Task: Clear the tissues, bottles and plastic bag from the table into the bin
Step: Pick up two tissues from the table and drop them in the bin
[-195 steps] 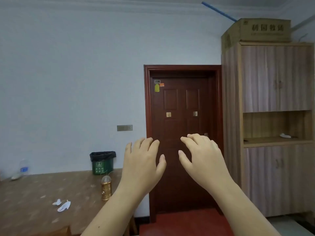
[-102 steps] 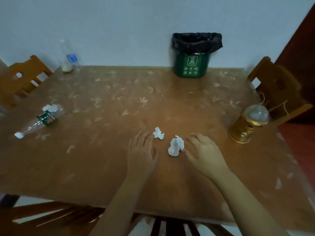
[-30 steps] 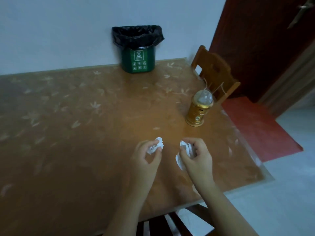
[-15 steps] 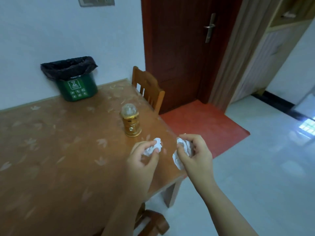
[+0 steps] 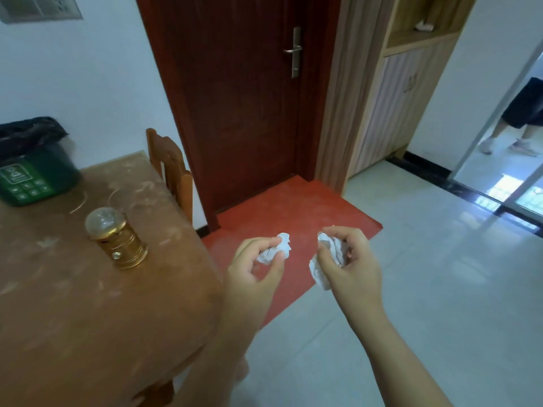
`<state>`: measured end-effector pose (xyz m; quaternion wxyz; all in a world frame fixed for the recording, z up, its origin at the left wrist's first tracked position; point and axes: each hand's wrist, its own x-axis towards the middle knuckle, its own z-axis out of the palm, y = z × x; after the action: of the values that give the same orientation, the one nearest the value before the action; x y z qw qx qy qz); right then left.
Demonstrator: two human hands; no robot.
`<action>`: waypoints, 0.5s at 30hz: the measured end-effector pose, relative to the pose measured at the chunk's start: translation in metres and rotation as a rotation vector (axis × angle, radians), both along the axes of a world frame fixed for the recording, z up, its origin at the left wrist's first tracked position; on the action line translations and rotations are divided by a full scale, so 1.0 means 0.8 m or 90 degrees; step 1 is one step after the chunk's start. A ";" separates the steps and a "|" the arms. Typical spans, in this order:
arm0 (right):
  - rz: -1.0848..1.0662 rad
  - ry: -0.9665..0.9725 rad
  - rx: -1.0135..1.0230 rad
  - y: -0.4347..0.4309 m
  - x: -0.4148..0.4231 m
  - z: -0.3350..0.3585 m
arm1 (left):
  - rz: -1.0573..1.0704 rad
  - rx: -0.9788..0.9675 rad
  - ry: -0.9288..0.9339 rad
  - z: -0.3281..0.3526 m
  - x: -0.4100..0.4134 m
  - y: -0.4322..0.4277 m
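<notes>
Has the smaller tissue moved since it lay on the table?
Yes. The left hand pinches the smaller tissue past the table edge, on the gold lantern side, over the red mat. The right hand grips the larger tissue.

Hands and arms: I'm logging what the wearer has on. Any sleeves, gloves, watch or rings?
Nothing worn shows. The left hand and right hand are ungloved; left forearm and right forearm bare to the picture's edge: no sleeve, watch or bracelet. No ring plainly visible.
</notes>
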<state>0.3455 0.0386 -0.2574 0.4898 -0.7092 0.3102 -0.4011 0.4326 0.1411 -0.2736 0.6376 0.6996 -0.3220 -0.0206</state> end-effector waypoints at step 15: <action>0.040 0.064 -0.062 -0.273 0.194 0.013 | 0.035 -0.044 0.023 0.001 0.199 -0.271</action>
<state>0.5011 -0.1798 -0.2474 0.4508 -0.7610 0.2918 -0.3641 0.5921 -0.0759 -0.2730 0.6671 0.6854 -0.2917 -0.0047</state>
